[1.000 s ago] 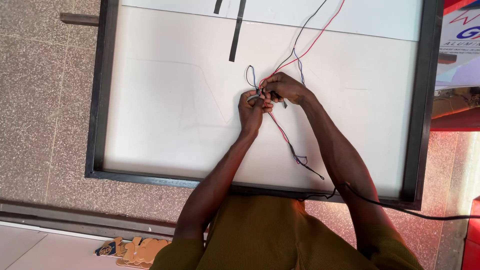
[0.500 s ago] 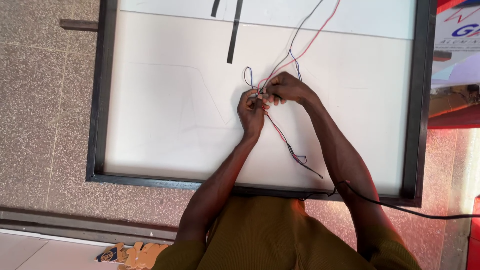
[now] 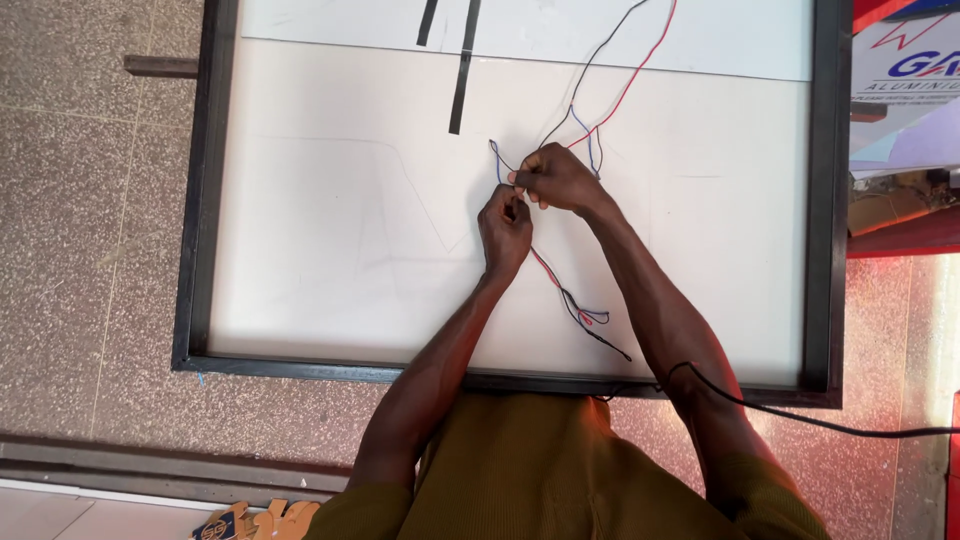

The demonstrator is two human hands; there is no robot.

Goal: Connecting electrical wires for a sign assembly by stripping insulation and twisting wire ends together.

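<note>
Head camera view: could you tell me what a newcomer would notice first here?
Most striking is the large white panel in a black frame, lying flat on the speckled floor. At its centre, the left hand and right hand pinch thin red, black and blue wires running toward the top edge.
</note>
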